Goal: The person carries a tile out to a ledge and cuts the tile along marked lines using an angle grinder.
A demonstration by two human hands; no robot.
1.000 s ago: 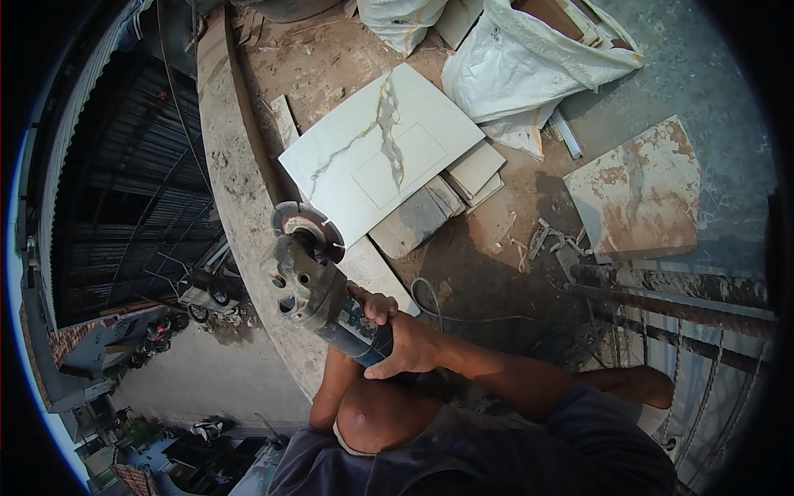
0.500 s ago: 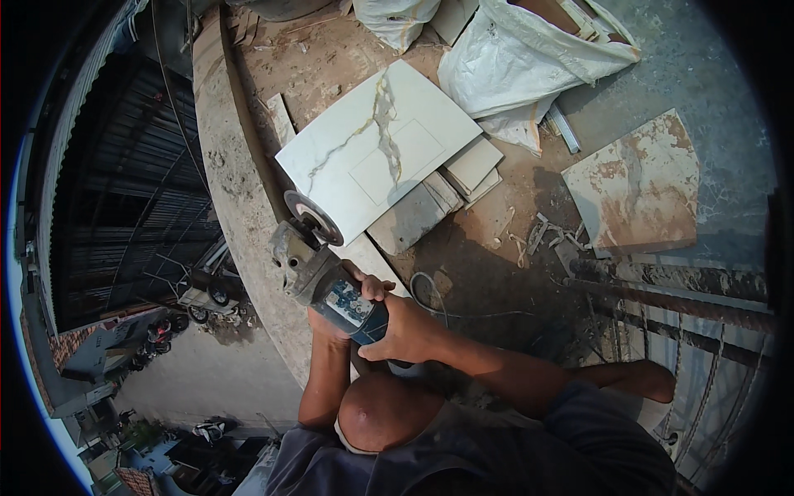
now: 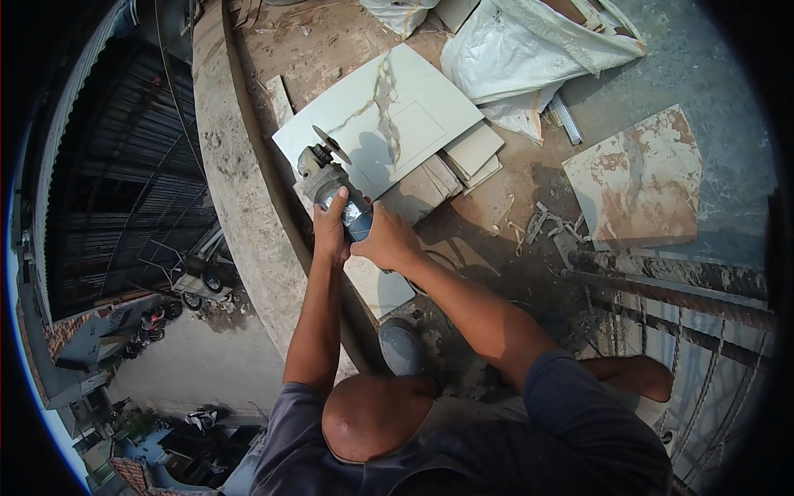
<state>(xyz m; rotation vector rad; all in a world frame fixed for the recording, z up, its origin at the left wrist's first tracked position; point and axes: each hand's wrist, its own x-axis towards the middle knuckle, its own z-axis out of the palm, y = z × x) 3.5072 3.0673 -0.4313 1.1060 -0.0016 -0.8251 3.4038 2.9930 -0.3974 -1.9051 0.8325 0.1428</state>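
both hands grip the angle grinder (image 3: 331,178): left hand (image 3: 331,230) wrapped on its body, right hand (image 3: 389,240) clasping the rear handle; its disc hovers at the near edge of the white marbled tile (image 3: 376,116) lying flat on the dusty ledge (image 3: 240,207); no cut line shows yet, so the cutting seems barely begun
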